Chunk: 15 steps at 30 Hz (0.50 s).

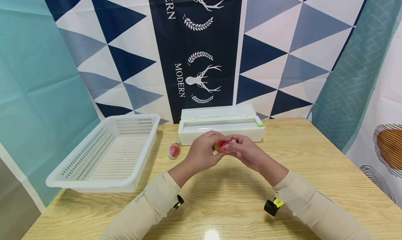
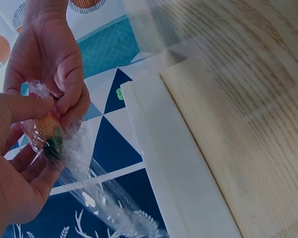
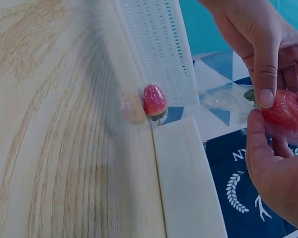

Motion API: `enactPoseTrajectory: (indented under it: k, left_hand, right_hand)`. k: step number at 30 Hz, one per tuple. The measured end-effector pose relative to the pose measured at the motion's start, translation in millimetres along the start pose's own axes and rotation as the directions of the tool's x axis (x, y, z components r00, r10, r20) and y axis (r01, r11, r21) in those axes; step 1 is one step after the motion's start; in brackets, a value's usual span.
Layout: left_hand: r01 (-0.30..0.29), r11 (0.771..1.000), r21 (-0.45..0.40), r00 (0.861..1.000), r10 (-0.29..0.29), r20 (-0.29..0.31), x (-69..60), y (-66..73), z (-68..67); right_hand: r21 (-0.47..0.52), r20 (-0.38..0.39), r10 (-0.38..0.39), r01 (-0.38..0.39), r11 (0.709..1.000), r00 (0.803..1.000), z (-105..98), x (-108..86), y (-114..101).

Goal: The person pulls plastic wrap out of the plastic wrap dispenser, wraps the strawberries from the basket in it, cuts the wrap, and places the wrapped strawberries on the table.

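Observation:
A red strawberry (image 3: 283, 111) with a green leafy end is wrapped in clear plastic film and held up between both hands. My left hand (image 1: 202, 152) pinches it near the leafy end between thumb and fingers. My right hand (image 1: 249, 152) grips its other end. Loose clear film (image 2: 107, 201) trails from the leafy end in the left wrist view. Another film-wrapped strawberry (image 1: 174, 150) lies on the table, left of my hands. Just behind the hands stands a long white box (image 1: 221, 133) with its lid raised and a pale roll inside.
A white perforated plastic basket (image 1: 132, 179) stands on the left of the wooden table (image 1: 314, 156). Patterned cloth (image 1: 267, 58) hangs behind the table's back edge. A green tab (image 1: 260, 125) sits at the box's right end.

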State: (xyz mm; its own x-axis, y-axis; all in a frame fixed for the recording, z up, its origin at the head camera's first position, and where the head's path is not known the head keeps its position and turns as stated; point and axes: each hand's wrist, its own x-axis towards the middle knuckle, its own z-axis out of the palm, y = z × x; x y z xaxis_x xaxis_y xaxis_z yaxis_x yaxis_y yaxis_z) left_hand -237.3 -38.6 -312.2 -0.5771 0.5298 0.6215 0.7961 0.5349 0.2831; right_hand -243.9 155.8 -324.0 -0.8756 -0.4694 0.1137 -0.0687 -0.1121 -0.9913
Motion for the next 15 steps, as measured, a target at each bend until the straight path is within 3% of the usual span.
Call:
enactPoseTrajectory:
  k: [6, 15]
  left_hand:
    - [0.037, 0.999, 0.03, 0.999, -0.037, 0.013, -2.5, -1.3, -0.9]
    - [0.074, 0.994, 0.082, 0.997, -0.076, 0.026, -3.7, -6.9, -2.1]
  right_hand:
    - [-0.043, -0.077, 0.005, -0.008, 0.999, 0.997, 3.2, -1.8, -0.5]
    - [0.008, -0.197, 0.008, -0.006, 1.0, 0.98, 1.7, -2.4, -2.3]
